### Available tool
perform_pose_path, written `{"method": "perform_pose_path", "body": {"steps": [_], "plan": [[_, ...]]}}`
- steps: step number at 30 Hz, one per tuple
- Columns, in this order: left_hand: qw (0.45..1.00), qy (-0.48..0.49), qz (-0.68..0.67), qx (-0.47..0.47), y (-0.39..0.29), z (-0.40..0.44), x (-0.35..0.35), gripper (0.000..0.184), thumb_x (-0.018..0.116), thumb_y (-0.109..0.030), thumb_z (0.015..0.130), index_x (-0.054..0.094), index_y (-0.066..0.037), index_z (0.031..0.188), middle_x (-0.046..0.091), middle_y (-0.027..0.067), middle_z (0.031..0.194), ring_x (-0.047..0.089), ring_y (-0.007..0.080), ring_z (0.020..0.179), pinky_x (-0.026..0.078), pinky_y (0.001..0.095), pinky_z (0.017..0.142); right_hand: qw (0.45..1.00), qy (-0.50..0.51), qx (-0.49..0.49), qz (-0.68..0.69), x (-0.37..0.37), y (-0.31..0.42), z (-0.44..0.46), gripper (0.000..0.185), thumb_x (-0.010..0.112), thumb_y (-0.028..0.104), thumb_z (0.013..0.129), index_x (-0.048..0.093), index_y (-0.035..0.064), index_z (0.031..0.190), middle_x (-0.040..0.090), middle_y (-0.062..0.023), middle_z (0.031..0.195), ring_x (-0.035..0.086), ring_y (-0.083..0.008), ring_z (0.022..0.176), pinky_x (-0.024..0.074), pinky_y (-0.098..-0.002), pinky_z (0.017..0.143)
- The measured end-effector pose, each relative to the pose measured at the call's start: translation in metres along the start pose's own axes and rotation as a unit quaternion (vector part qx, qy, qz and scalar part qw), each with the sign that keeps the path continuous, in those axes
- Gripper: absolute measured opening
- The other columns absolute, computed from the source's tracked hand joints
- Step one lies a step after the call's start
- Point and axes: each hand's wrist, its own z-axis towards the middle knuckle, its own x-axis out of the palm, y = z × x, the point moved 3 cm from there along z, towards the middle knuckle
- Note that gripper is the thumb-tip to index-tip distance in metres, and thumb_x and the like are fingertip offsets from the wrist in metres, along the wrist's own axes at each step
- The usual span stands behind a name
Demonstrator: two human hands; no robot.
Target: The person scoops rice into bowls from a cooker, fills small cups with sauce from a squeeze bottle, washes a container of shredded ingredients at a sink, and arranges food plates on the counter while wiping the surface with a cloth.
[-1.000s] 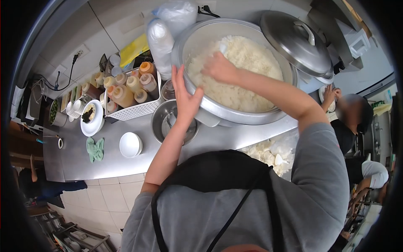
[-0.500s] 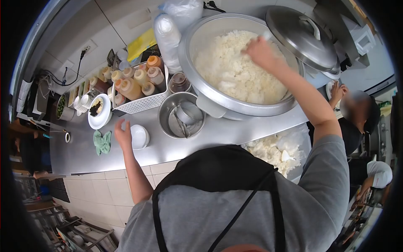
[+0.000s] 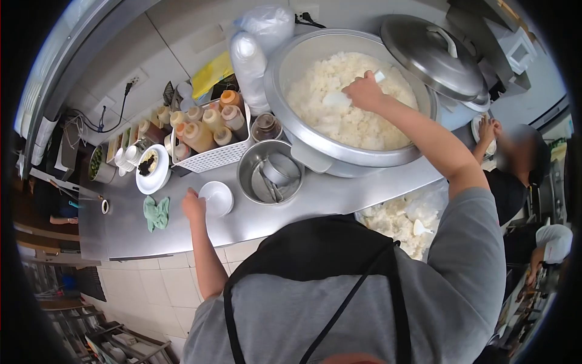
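My left hand (image 3: pixel 194 206) is closed on the left rim of a white bowl (image 3: pixel 218 198) on the steel counter. Over the large open rice pot (image 3: pixel 282 115), my right hand (image 3: pixel 364 93) grips a white rice paddle (image 3: pixel 337 100); its blade touches the white rice (image 3: pixel 327 73) and its handle end sticks out past my fist. Just right of the bowl stands a steel basin (image 3: pixel 245 173) with a smaller metal cup and utensils inside.
A basket (image 3: pixel 212 161) holds several sauce bottles. Left of it are a plate with food (image 3: pixel 153 182) and a green cloth (image 3: pixel 157 213). The pot lid (image 3: pixel 424 54) leans at the right. A bag of rice (image 3: pixel 403 224) lies near my right side; a person (image 3: pixel 515 182) is beyond.
My left hand has gone from the pot's rim to the bowl and closed on its edge. My right hand has shifted within the pot, and the paddle now shows clearly.
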Motion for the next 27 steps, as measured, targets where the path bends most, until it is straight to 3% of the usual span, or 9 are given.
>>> {"method": "perform_pose_path", "body": {"steps": [5, 8, 11, 16, 18, 19, 21, 23, 27], "plan": [[0.998, -0.024, -0.062, 0.013, 0.005, -0.002, -0.004, 0.014, 0.056, -0.003, 0.065, 0.046, -0.004, 0.075, 0.055, 0.0157, 0.064, 0.057, 0.0342, 0.065, 0.044, 0.0432, 0.058, 0.985, 0.073, 0.015, 0.157, -0.008, 0.011, -0.016, 0.024, 0.053, 0.012, 0.076, 0.065, 0.0193, 0.095, 0.064, -0.001, 0.08, 0.057, -0.0161, 0.081, 0.0259, -0.0374, 0.076], [0.98, -0.009, -0.192, -0.055, 0.027, -0.003, 0.004, 0.021, 0.051, -0.002, 0.067, 0.045, -0.002, 0.088, 0.055, 0.016, 0.083, 0.059, 0.0279, 0.067, 0.053, 0.0358, 0.053, 0.972, 0.079, 0.014, 0.222, -0.006, 0.015, -0.024, 0.027, 0.053, 0.016, 0.078, 0.064, 0.0196, 0.103, 0.064, -0.0019, 0.086, 0.057, -0.0164, 0.086, 0.0262, -0.0371, 0.079], [0.777, 0.063, -0.602, -0.171, -0.011, -0.032, -0.049, 0.042, 0.043, -0.001, 0.071, 0.037, -0.001, 0.113, 0.047, 0.0171, 0.108, 0.057, 0.0318, 0.087, 0.056, 0.0431, 0.068, 0.947, 0.111, 0.005, 0.303, -0.002, 0.029, -0.036, 0.027, 0.055, 0.025, 0.08, 0.063, 0.0174, 0.104, 0.063, -0.0044, 0.093, 0.055, -0.0195, 0.094, 0.0264, -0.0391, 0.084], [0.592, 0.114, -0.776, -0.183, -0.028, -0.035, -0.064, 0.053, 0.046, -0.003, 0.07, 0.033, 0.005, 0.12, 0.046, 0.0199, 0.115, 0.056, 0.0319, 0.092, 0.056, 0.0413, 0.069, 0.927, 0.12, 0.005, 0.356, -0.003, 0.033, -0.044, 0.027, 0.055, 0.025, 0.08, 0.063, 0.0175, 0.104, 0.063, -0.0063, 0.097, 0.054, -0.0222, 0.095, 0.0264, -0.0421, 0.087], [0.438, 0.172, -0.875, -0.116, -0.049, -0.035, -0.074, 0.054, 0.049, -0.011, 0.074, 0.032, 0.002, 0.124, 0.042, 0.022, 0.121, 0.049, 0.0385, 0.104, 0.055, 0.0458, 0.07, 0.923, 0.12, 0.002, 0.366, -0.007, 0.033, -0.048, 0.027, 0.055, 0.026, 0.08, 0.063, 0.018, 0.105, 0.062, -0.0072, 0.097, 0.054, -0.023, 0.096, 0.026, -0.0432, 0.089], [0.438, 0.172, -0.875, -0.116, -0.064, -0.037, -0.085, 0.054, 0.049, -0.011, 0.074, 0.032, 0.002, 0.124, 0.042, 0.022, 0.121, 0.049, 0.0385, 0.104, 0.055, 0.0458, 0.07, 0.917, 0.128, 0.006, 0.377, -0.012, 0.033, -0.052, 0.027, 0.054, 0.025, 0.08, 0.063, 0.0185, 0.105, 0.062, -0.0082, 0.098, 0.054, -0.0235, 0.097, 0.0251, -0.0444, 0.09], [0.215, 0.287, -0.934, 0.008, -0.113, -0.043, -0.121, 0.056, 0.048, -0.029, 0.083, 0.028, -0.009, 0.131, 0.032, 0.0221, 0.13, 0.031, 0.0456, 0.118, 0.051, 0.0543, 0.074, 0.912, 0.136, 0.012, 0.387, -0.02, 0.031, -0.061, 0.026, 0.054, 0.025, 0.081, 0.063, 0.0189, 0.105, 0.062, -0.0091, 0.099, 0.053, -0.0239, 0.098, 0.0242, -0.0455, 0.091], [0.178, 0.294, -0.938, 0.046, -0.136, -0.039, -0.133, 0.063, 0.042, -0.047, 0.085, 0.022, -0.015, 0.135, 0.022, 0.0212, 0.136, 0.014, 0.0488, 0.124, 0.05, 0.059, 0.072, 0.894, 0.124, 0.027, 0.43, -0.022, 0.025, -0.074, 0.026, 0.053, 0.024, 0.081, 0.063, 0.019, 0.104, 0.064, -0.0083, 0.089, 0.056, -0.0218, 0.089, 0.0293, -0.0413, 0.089], [0.161, 0.331, -0.927, 0.068, -0.183, -0.025, -0.149, 0.065, 0.04, -0.051, 0.085, 0.02, -0.016, 0.136, 0.017, 0.0209, 0.138, 0.009, 0.0493, 0.125, 0.049, 0.0595, 0.072, 0.877, 0.137, 0.039, 0.46, -0.021, 0.012, -0.097, 0.025, 0.053, 0.023, 0.082, 0.063, 0.018, 0.105, 0.063, -0.0055, 0.073, 0.057, -0.0175, 0.074, 0.0367, -0.0328, 0.081]]}}
